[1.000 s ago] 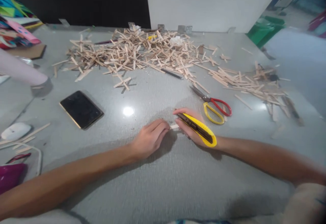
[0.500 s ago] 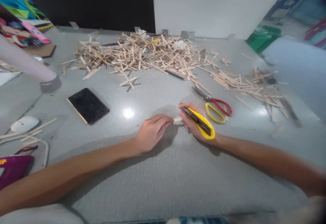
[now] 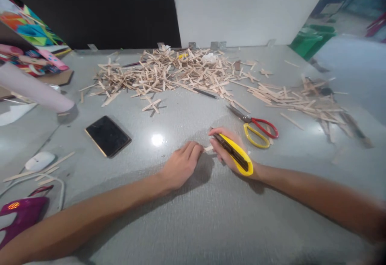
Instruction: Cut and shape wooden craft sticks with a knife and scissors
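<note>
My left hand (image 3: 183, 163) is closed, its fingertips pinching one end of a short flat wooden stick (image 3: 208, 148). The stick's other end meets the fingers of my right hand (image 3: 225, 148). A yellow and black utility knife (image 3: 237, 152) rests in my right hand, gripped between thumb and palm; its tip points up and to the left. Just right of that hand, scissors (image 3: 251, 125) with one red and one yellow handle lie on the grey table (image 3: 193, 220).
Behind my hands spreads a large heap of wooden sticks (image 3: 163, 72), with more sticks (image 3: 289, 100) to the right. On the left are a smartphone (image 3: 108, 136), a white mouse (image 3: 40, 161), a purple device (image 3: 24, 214) and a pale roll (image 3: 39, 90). A pen (image 3: 205, 93) lies before the heap.
The whole view has shifted slightly, with the table things sitting lower on the left. Both hands keep their grip on the stick and utility knife; my left fingers look more curled.
</note>
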Action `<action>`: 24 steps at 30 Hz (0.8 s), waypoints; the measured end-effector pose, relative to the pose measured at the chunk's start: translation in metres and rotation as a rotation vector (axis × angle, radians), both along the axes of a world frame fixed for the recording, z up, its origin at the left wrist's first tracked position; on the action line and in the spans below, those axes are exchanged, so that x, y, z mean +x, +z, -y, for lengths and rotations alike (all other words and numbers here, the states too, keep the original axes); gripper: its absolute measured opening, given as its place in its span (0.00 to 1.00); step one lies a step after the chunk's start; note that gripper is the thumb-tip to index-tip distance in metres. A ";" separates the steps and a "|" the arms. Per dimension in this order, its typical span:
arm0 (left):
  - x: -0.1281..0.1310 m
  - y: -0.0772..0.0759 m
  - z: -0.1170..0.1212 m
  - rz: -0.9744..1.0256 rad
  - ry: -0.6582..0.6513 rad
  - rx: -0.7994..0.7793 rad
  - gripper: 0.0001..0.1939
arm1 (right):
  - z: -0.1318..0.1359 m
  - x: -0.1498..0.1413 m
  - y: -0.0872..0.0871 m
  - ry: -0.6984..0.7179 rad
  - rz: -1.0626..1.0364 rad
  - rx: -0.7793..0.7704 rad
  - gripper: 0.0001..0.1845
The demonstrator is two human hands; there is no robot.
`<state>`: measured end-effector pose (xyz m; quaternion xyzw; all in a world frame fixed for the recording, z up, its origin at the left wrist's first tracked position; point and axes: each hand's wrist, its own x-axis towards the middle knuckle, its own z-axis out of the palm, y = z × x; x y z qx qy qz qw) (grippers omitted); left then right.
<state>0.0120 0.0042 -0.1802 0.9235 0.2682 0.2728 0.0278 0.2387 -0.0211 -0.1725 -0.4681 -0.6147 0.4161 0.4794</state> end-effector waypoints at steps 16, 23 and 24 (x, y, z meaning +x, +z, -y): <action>-0.002 0.010 0.000 0.183 0.003 -0.196 0.07 | 0.004 0.001 0.004 -0.046 -0.044 -0.002 0.12; -0.001 0.008 0.000 0.249 0.045 -0.263 0.11 | 0.001 -0.002 0.014 -0.124 -0.115 -0.087 0.15; -0.001 0.009 -0.001 0.261 0.061 -0.284 0.11 | 0.001 -0.001 0.015 -0.121 -0.098 -0.073 0.15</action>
